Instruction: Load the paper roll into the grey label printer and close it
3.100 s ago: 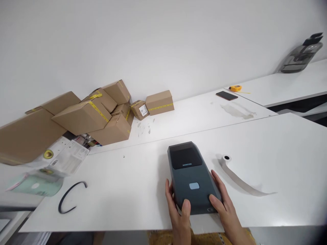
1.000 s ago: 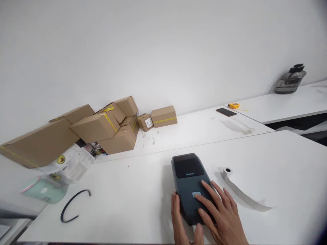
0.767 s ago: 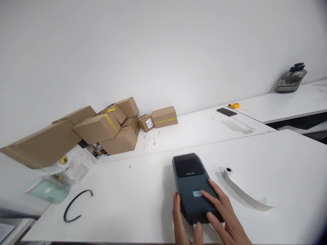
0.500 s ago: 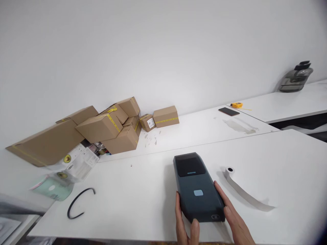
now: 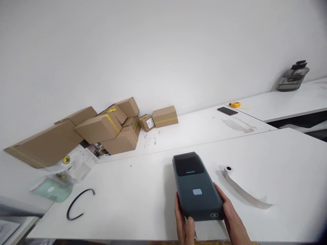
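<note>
Both my hands hold a dark blue-grey, box-shaped handheld device [image 5: 201,195] above the white table [image 5: 133,211]. It has a black panel with small lettering at its far end and a light blue rectangle in the middle. My left hand [image 5: 182,224] grips its near left corner, the thumb at the near edge. Along the right side lie the fingers of my right hand [image 5: 231,216]. A pale flat patch, which I cannot identify, shows below the device's near end. To the right, a paper roll [image 5: 228,171] stands on end with its strip unrolled toward me.
Cardboard boxes [image 5: 99,127] are piled at the back left, beside plastic-wrapped packets [image 5: 81,163] and a green pouch [image 5: 55,189]. A black curved band [image 5: 74,204] lies nearby. At the back right are a phone [image 5: 227,111], a yellow tape measure [image 5: 235,104] and a large bottle [image 5: 292,78].
The device's near end looks slightly raised, with more of the pale patch showing beneath. Both hands keep their grip. The whole view has shifted a little.
</note>
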Demonstrator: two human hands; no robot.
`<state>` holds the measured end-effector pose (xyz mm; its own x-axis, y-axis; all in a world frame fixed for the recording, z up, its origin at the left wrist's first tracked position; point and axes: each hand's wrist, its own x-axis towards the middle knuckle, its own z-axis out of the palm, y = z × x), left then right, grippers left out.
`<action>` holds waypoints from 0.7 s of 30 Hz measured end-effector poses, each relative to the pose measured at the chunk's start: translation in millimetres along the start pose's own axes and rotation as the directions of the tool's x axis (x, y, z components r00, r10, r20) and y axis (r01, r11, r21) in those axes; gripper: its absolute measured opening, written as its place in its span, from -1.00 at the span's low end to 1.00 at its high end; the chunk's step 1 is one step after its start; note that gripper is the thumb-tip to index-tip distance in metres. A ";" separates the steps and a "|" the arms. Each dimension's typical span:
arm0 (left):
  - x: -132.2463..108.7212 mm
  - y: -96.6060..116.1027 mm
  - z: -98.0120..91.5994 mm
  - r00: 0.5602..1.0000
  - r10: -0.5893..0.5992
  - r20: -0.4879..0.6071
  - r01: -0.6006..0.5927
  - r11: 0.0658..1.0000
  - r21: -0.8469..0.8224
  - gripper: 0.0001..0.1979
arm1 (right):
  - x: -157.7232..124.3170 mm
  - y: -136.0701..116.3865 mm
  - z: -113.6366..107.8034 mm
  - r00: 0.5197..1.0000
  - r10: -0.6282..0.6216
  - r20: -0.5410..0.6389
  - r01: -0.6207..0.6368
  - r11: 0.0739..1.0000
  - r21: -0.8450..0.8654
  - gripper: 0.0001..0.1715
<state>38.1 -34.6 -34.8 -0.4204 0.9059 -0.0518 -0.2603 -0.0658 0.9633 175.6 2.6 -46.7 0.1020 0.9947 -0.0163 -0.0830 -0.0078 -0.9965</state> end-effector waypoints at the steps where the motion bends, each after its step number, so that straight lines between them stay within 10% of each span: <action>1: -0.4 0.1 1.0 1.000 -0.007 -0.010 0.007 1.000 -0.005 -0.01 | -0.3 -1.8 1.1 1.000 0.005 -0.007 -0.005 1.000 0.015 -0.29; 21: -4.7 8.8 6.3 0.995 0.039 -0.087 -0.031 0.996 0.086 -0.27 | -13.6 -25.6 17.5 0.995 -0.083 -0.060 0.078 0.993 -0.090 -0.32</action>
<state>43.2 -36.9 -24.4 -0.5043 0.8627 -0.0370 -0.1710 -0.0578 0.9836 159.0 -8.9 -19.6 0.1678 0.9839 0.0619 0.0152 0.0602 -0.9981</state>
